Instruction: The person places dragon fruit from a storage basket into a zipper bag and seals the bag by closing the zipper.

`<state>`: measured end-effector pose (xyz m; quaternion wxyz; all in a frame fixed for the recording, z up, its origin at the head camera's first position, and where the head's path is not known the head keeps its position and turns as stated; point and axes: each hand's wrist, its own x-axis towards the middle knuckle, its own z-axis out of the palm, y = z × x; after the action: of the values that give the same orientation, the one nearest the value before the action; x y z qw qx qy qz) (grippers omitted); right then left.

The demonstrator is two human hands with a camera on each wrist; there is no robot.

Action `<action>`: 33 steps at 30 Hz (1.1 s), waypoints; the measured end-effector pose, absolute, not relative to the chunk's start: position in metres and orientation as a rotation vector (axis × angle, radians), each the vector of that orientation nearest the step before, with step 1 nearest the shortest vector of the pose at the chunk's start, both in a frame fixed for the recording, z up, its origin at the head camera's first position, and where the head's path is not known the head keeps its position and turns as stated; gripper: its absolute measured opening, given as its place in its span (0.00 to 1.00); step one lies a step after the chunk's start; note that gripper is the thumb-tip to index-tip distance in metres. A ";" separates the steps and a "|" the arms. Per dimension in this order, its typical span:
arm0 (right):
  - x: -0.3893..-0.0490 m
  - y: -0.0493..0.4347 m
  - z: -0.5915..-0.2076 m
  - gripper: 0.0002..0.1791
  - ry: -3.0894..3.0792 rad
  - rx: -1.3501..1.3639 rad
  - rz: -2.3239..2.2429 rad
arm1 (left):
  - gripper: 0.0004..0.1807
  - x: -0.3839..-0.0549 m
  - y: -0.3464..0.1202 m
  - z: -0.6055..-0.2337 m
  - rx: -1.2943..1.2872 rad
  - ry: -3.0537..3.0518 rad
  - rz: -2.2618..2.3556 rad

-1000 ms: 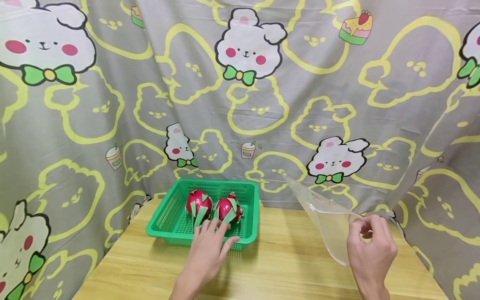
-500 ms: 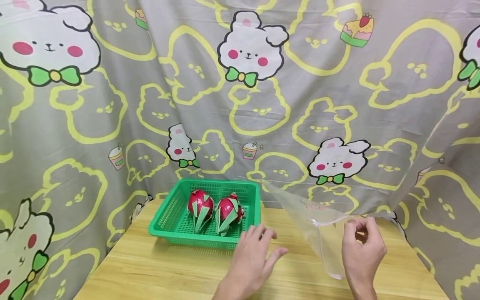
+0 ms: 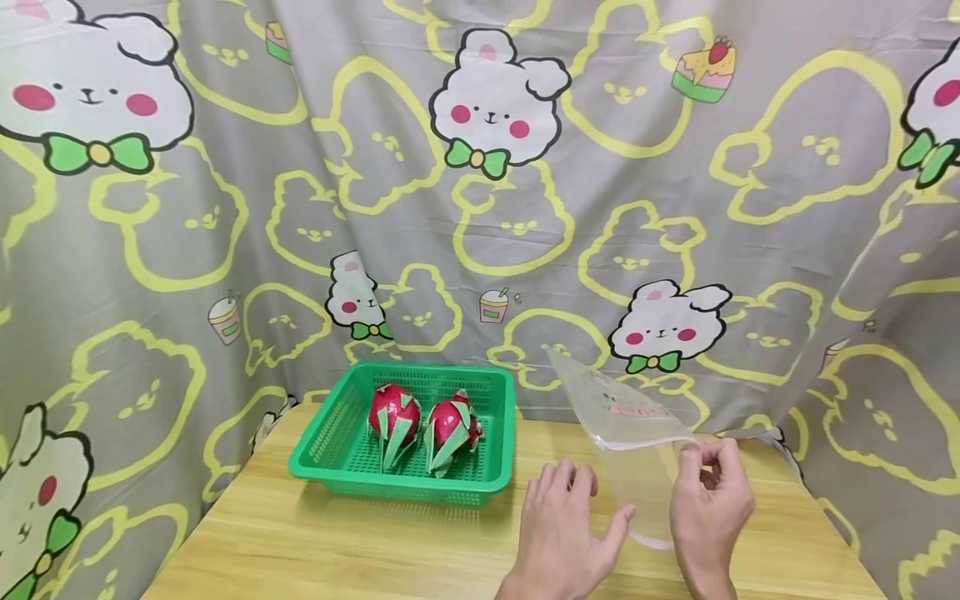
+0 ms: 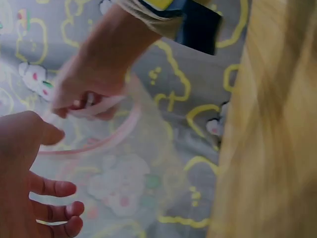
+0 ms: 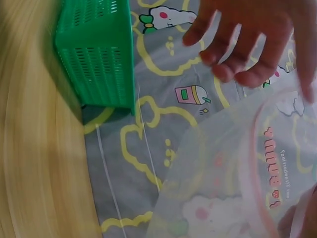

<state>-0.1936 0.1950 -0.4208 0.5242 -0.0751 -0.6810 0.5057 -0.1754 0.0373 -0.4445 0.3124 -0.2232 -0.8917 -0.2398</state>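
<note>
My right hand (image 3: 708, 508) pinches the edge of a clear plastic zip bag (image 3: 630, 425), which hangs tilted above the table with its mouth partly apart. Pink lettering and a rabbit print show on the bag (image 5: 218, 208) in the right wrist view. My left hand (image 3: 562, 529) is just left of the bag, fingers spread and loosely bent, holding nothing. Seen from the left wrist, its fingers (image 4: 54, 210) are close to the bag mouth; whether they touch it I cannot tell. Two red dragon fruits, one left (image 3: 395, 417) and one right (image 3: 452, 425), lie in a green basket (image 3: 322, 471).
The basket's slotted side (image 5: 99, 74) stands left of the bag on the wooden table (image 3: 360, 550). Behind the table hangs a grey curtain (image 3: 420, 200) with rabbit prints, which also closes in both sides.
My left hand has moved right, away from the basket's front and over to the bag. The right hand has shifted slightly left, still gripping the bag. Both dragon fruits stay in place.
</note>
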 end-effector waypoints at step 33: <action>-0.188 0.223 -0.415 0.13 -1.925 0.092 0.428 | 0.13 -0.242 -0.011 -0.459 -0.405 -1.989 -0.926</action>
<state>-0.1875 0.2231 -0.4154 0.5511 0.0391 -0.8137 0.1807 -0.2425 -0.0108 -0.4588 0.4396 -0.1630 -0.8007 -0.3729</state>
